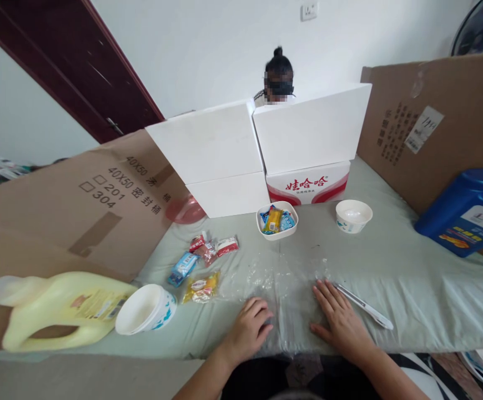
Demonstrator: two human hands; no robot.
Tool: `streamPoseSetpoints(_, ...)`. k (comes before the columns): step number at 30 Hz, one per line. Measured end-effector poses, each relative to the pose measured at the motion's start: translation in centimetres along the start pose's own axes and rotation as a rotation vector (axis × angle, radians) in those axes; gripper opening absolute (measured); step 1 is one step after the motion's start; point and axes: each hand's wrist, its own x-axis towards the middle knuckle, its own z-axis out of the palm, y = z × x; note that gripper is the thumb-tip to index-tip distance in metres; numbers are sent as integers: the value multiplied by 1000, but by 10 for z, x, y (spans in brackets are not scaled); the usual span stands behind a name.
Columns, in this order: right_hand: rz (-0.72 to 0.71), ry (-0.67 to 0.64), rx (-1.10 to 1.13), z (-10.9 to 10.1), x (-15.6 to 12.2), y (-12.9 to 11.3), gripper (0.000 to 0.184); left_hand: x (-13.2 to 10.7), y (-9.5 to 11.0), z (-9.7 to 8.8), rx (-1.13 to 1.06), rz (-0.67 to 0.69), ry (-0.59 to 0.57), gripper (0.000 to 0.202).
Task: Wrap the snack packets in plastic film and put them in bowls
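A crumpled clear plastic sheet (266, 272) lies on the green cloth between my hands. My left hand (250, 330) rests at its near left side, fingers curled together; what is under them, if anything, is hidden. Flat on the sheet's right side, my right hand (341, 319) has its fingers stretched out and holds nothing. Just beside it lies a white utility knife (366, 307). Ahead of my left hand are a yellow snack packet (202, 287), a blue packet (182, 269) and several red ones (208, 251). Farther off, a white square bowl (278, 235) holds more packets.
A paper bowl (352, 216) stands at the back right, and stacked paper bowls (145, 311) lean at left beside a yellow detergent jug (66, 311). A blue bottle (466, 214) is at right. Cardboard walls (100, 205) and white boxes (208, 144) enclose the table; a person (278, 78) is behind.
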Motion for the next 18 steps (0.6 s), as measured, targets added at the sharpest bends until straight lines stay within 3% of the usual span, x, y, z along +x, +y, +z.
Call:
streamPoseSetpoints(3, -41, -37, 67, -20, -15, 5, 68, -30, -8, -5, 15, 4, -43, 42)
streamPoseSetpoints(5, -105, -99, 114, -33, -31, 11, 77, -46, -13, -8, 35, 14, -69, 56)
streamPoseSetpoints(8, -179, -220, 141, -41, -58, 20, 91, -62, -18, -8, 61, 20, -54, 41)
streamPoseSetpoints(10, -187, -228, 119, -40, -73, 23, 91, -64, -17, -9, 35, 25, -50, 28)
streamPoseSetpoints(14, -211, -119, 75, -35, -83, 14, 64, -57, -6, -17, -92, 31, -61, 22)
streamPoseSetpoints(18, -158, -76, 271, -45, -66, -5, 27, -41, -4, -26, -205, -54, -58, 17)
